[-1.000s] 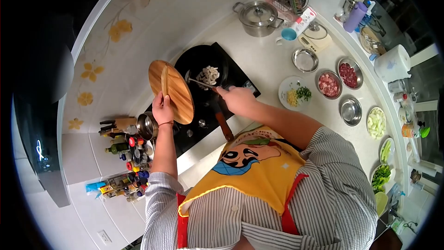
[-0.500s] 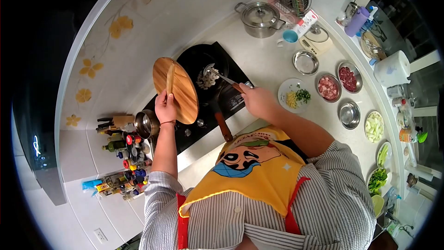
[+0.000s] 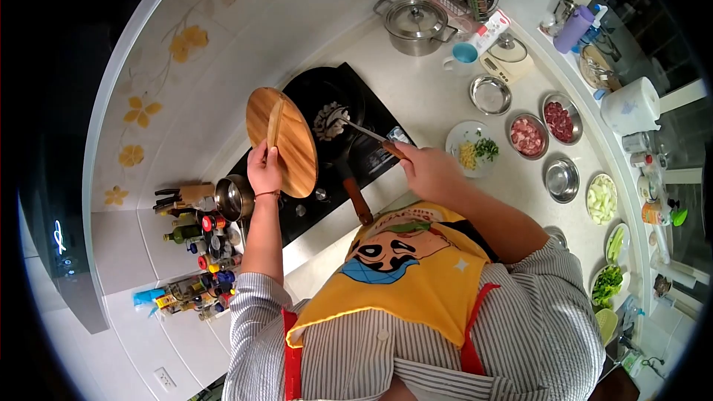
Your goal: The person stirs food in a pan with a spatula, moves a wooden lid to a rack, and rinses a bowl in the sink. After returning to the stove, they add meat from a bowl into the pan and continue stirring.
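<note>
My left hand (image 3: 264,171) is closed on the wooden handle of a round wooden lid (image 3: 298,152), holding it tilted beside the wok. In my right hand (image 3: 432,172) is the wooden-handled spatula (image 3: 369,134), its metal end among pale chopped pieces (image 3: 327,122) in the black wok (image 3: 349,89). The wok's wooden handle (image 3: 357,200) points toward my apron. Part of the wok is hidden behind the lid.
Right of the black cooktop (image 3: 383,122) stand a plate of chopped garlic and greens (image 3: 464,137), bowls of meat (image 3: 527,137) and a steel pot (image 3: 416,41). A small saucepan (image 3: 234,198), a knife block (image 3: 197,194) and several bottles (image 3: 186,233) crowd the left.
My right hand has moved right and slightly down, drawing the spatula back through the pale pieces. My left hand and the lid stay almost in place.
</note>
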Tool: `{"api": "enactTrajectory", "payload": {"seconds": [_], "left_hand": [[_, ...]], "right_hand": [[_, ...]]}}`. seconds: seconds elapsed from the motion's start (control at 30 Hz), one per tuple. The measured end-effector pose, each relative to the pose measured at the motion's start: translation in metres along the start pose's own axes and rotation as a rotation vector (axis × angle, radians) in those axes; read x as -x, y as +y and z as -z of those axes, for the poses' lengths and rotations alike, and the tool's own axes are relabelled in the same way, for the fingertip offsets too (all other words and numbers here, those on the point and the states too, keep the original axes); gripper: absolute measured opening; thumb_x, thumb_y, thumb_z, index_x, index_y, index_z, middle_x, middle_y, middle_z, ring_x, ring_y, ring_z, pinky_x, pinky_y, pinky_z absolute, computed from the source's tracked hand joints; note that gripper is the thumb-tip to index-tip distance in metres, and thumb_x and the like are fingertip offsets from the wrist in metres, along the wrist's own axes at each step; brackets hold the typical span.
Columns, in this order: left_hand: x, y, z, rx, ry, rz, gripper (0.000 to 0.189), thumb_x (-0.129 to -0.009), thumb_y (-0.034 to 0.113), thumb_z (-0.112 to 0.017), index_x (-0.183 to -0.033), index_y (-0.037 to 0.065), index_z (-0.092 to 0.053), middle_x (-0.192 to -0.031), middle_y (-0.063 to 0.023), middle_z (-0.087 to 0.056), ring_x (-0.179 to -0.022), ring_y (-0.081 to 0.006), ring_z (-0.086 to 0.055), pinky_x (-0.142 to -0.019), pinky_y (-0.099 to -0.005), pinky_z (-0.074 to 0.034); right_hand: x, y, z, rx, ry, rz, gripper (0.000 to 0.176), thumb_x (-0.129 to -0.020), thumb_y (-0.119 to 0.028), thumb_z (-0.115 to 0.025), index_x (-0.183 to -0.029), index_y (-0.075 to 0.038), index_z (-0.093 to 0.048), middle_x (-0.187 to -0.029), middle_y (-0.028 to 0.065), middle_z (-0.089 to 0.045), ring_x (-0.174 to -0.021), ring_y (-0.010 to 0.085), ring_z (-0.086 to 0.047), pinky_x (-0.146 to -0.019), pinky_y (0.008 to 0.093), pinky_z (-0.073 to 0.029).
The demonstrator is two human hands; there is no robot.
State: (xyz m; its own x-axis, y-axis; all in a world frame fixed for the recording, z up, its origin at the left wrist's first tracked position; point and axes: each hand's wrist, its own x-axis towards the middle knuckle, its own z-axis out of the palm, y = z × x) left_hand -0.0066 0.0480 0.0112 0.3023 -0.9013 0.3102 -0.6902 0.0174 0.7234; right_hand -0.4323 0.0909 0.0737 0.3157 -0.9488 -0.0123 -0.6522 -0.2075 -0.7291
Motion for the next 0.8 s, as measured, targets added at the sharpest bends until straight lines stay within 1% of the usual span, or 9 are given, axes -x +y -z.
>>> {"api": "enactTrajectory", "payload": {"seconds": [0.03, 0.13, 0.27, 0.37, 0.43, 0.53, 0.6, 0.67, 0.8], "left_hand": [[-0.001, -0.004, -0.001, 0.014, 0.012, -0.018, 0.029, -0.099, 0.009, -0.070, -0.128, 0.002, -0.072, -0.117, -0.0137, -0.069, -0.109, -0.0262, -0.066, -0.100, -0.0335, -0.050], [-0.005, -0.006, -0.001, -0.102, -0.044, -0.125, 0.029, -0.099, 0.010, -0.070, -0.127, 0.004, -0.073, -0.118, -0.0155, -0.070, -0.111, -0.0306, -0.066, -0.101, -0.0354, -0.051], [-0.008, 0.006, -0.006, -0.252, -0.053, -0.213, 0.028, -0.100, 0.011, -0.070, -0.127, 0.005, -0.073, -0.117, -0.0167, -0.070, -0.113, -0.0340, -0.066, -0.103, -0.0368, -0.051], [-0.004, 0.025, -0.006, -0.252, -0.056, -0.181, 0.028, -0.100, 0.012, -0.069, -0.127, 0.006, -0.074, -0.117, -0.0168, -0.070, -0.114, -0.0344, -0.066, -0.103, -0.0372, -0.051], [-0.001, 0.035, -0.007, -0.219, -0.059, -0.129, 0.028, -0.099, 0.012, -0.070, -0.126, 0.006, -0.074, -0.117, -0.0171, -0.071, -0.114, -0.0341, -0.066, -0.103, -0.0379, -0.051], [0.000, 0.017, -0.009, -0.164, -0.034, -0.156, 0.027, -0.100, 0.011, -0.069, -0.126, 0.005, -0.074, -0.117, -0.0171, -0.071, -0.114, -0.0336, -0.066, -0.103, -0.0380, -0.051], [0.005, 0.013, -0.008, -0.172, -0.017, -0.175, 0.027, -0.100, 0.009, -0.069, -0.126, 0.003, -0.073, -0.118, -0.0167, -0.070, -0.113, -0.0326, -0.066, -0.103, -0.0378, -0.051], [0.014, 0.025, -0.005, -0.153, 0.012, -0.093, 0.028, -0.100, 0.008, -0.069, -0.127, 0.003, -0.073, -0.119, -0.0162, -0.070, -0.114, -0.0317, -0.066, -0.104, -0.0380, -0.050], [0.030, 0.027, -0.007, -0.114, 0.049, -0.011, 0.030, -0.099, 0.008, -0.070, -0.129, 0.002, -0.072, -0.122, -0.0155, -0.069, -0.114, -0.0296, -0.066, -0.103, -0.0369, -0.050]], "right_hand": [[-0.001, -0.001, 0.004, 0.096, -0.036, 0.009, 0.037, -0.101, -0.020, -0.059, -0.135, -0.008, -0.066, -0.086, 0.0215, -0.071, -0.079, 0.0424, -0.068, -0.071, 0.0522, -0.054], [-0.004, 0.004, 0.003, 0.134, -0.061, 0.050, 0.038, -0.100, -0.021, -0.060, -0.136, -0.008, -0.065, -0.083, 0.0195, -0.069, -0.077, 0.0406, -0.067, -0.068, 0.0516, -0.053], [-0.012, 0.021, -0.022, 0.133, -0.052, 0.061, 0.039, -0.101, -0.021, -0.060, -0.138, -0.009, -0.064, -0.085, 0.0185, -0.070, -0.077, 0.0398, -0.068, -0.068, 0.0512, -0.053], [-0.011, 0.011, -0.016, 0.124, -0.099, 0.025, 0.040, -0.102, -0.020, -0.059, -0.140, -0.008, -0.062, -0.085, 0.0187, -0.070, -0.078, 0.0403, -0.068, -0.069, 0.0508, -0.053], [-0.008, 0.015, -0.020, 0.070, -0.052, 0.071, 0.040, -0.102, -0.021, -0.059, -0.140, -0.008, -0.062, -0.085, 0.0192, -0.070, -0.078, 0.0407, -0.068, -0.070, 0.0507, -0.054], [-0.009, 0.017, -0.025, 0.101, -0.064, 0.048, 0.033, -0.103, -0.021, -0.055, -0.134, -0.011, -0.061, -0.086, 0.0165, -0.072, -0.082, 0.0398, -0.070, -0.070, 0.0517, -0.054], [-0.006, 0.016, -0.023, 0.087, -0.074, 0.039, 0.034, -0.103, -0.022, -0.056, -0.135, -0.012, -0.060, -0.086, 0.0164, -0.072, -0.082, 0.0399, -0.070, -0.070, 0.0516, -0.054], [0.001, 0.016, -0.024, 0.072, -0.092, 0.026, 0.036, -0.103, -0.023, -0.056, -0.137, -0.012, -0.059, -0.086, 0.0162, -0.072, -0.082, 0.0401, -0.070, -0.071, 0.0514, -0.054], [0.016, 0.023, -0.032, 0.030, -0.125, -0.006, 0.041, -0.102, -0.027, -0.059, -0.140, -0.014, -0.057, -0.093, 0.0176, -0.072, -0.086, 0.0404, -0.070, -0.073, 0.0520, -0.054]]}}
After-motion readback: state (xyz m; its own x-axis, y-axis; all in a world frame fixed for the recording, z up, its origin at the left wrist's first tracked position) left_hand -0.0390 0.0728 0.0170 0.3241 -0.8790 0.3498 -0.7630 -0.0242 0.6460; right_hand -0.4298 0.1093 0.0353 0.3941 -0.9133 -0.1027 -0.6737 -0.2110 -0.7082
